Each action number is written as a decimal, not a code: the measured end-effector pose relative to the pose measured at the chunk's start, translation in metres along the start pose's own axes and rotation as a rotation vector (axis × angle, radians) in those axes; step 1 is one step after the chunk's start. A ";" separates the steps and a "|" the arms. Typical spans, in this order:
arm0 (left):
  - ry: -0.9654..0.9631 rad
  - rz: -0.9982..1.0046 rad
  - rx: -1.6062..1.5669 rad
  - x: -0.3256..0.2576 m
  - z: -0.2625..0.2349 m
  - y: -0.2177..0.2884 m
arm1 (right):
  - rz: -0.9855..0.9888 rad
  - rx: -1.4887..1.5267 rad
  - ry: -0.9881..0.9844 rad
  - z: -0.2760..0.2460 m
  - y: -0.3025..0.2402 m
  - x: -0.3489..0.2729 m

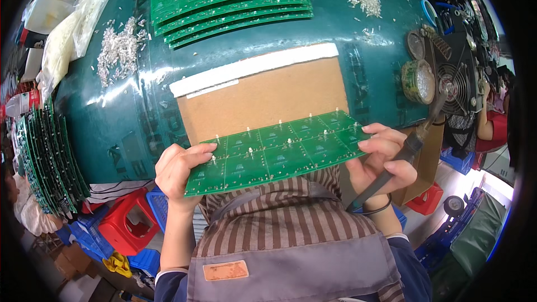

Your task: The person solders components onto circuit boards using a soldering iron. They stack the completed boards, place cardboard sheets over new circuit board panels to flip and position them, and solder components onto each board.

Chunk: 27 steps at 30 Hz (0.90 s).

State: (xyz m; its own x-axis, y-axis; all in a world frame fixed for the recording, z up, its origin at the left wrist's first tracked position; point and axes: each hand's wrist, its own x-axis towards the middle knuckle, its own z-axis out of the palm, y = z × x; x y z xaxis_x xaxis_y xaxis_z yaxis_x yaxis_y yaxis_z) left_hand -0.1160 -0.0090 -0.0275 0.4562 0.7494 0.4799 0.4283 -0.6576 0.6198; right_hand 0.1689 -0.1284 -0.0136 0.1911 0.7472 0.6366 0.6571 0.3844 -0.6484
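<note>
Green circuit board (277,151) spans between both hands, left (178,170) gripping one end, right (383,159) also clutching a soldering iron (405,154).

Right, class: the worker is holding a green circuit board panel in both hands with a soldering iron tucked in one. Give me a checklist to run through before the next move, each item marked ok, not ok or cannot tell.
1. Both hands support the green circuit board panel: left hand at its left end, right hand at its right end. Ok.
2. Dark-handled soldering iron held in the right hand, tip pointing away from the panel. Ok.
3. Brown cardboard work pad on the teal table bare. Ok.
4. Small pale components standing on the panel. Ok.
5. Iron tip hot. Cannot tell.
6. Loose silver parts pile within reach. Ok.
</note>
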 end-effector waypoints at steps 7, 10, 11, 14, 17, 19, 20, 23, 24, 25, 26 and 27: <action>0.003 0.022 -0.006 0.007 -0.001 -0.001 | 0.004 -0.020 -0.018 0.001 -0.001 0.007; -0.027 0.013 -0.008 0.016 -0.001 -0.001 | -0.016 -0.404 -0.114 -0.001 -0.007 0.022; -0.014 0.030 -0.005 0.018 -0.004 0.001 | -0.070 -0.519 -0.278 -0.003 -0.011 0.029; -0.096 -0.033 -0.086 0.030 -0.007 0.008 | -0.086 -0.523 -0.330 0.020 -0.012 0.049; -0.068 -0.092 -0.132 0.047 -0.012 0.023 | -0.213 -0.484 -0.351 0.030 -0.007 0.067; -0.122 -0.127 -0.122 0.053 -0.018 0.032 | -0.180 -0.372 -0.425 0.030 0.001 0.071; -0.107 -0.153 -0.145 0.057 -0.017 0.039 | -0.197 -0.389 -0.418 0.028 0.001 0.076; -0.162 -0.242 -0.234 0.057 -0.019 0.039 | -0.239 -0.307 -0.354 0.024 0.007 0.080; -0.198 -0.290 -0.204 0.058 -0.023 0.040 | -0.245 -0.321 -0.381 0.021 0.006 0.081; -0.193 -0.271 -0.201 0.062 -0.023 0.043 | -0.254 -0.329 -0.365 0.021 0.005 0.079; -0.185 -0.377 -0.261 0.066 -0.022 0.046 | -0.248 -0.295 -0.373 0.021 0.004 0.076; -0.177 -0.486 -0.321 0.069 -0.020 0.050 | -0.242 -0.260 -0.383 0.022 0.004 0.074</action>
State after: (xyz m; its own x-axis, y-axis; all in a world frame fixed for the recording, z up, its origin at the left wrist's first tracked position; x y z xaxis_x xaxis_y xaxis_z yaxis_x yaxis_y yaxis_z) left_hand -0.0785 0.0112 0.0487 0.4021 0.9156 0.0012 0.3762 -0.1664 0.9115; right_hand 0.1698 -0.0600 0.0220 -0.2375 0.8169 0.5255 0.8179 0.4601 -0.3455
